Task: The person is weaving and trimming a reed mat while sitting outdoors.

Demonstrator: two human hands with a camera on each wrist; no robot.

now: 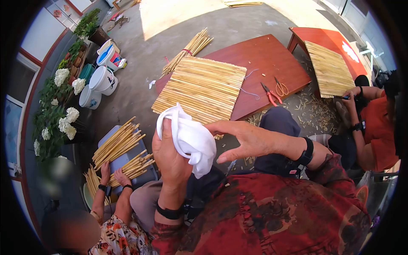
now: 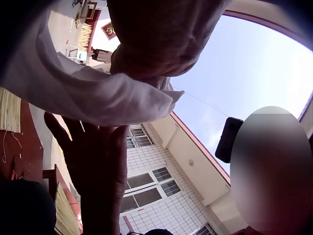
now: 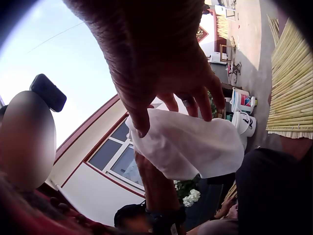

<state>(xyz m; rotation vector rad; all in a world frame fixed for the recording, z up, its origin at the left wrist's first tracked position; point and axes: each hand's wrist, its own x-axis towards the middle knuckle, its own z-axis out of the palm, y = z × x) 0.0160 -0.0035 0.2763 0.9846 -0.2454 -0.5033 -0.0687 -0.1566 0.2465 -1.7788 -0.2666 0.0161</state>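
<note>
A crumpled white cloth (image 1: 193, 142) is held up in front of the body by my left hand (image 1: 172, 155), its thumb raised along the near side and a fold looped over the top. From the other side comes my right hand (image 1: 244, 138), thumb and fingers spread, fingertips right at the cloth's far edge. In the right wrist view the right hand's fingers (image 3: 200, 100) reach over the top of the cloth (image 3: 190, 142). The left wrist view shows the cloth (image 2: 102, 98) below the left hand (image 2: 161, 39), with the right hand (image 2: 95, 166) extended beneath.
Ahead, a mat of straw-coloured sticks (image 1: 204, 85) lies on a low red table (image 1: 263, 55), with red-handled pliers (image 1: 271, 94) and scissors (image 1: 281, 87) near its edge. A person at left handles stick bundles (image 1: 119, 144); another at right holds a mat (image 1: 329, 68). Buckets (image 1: 103, 80) stand left.
</note>
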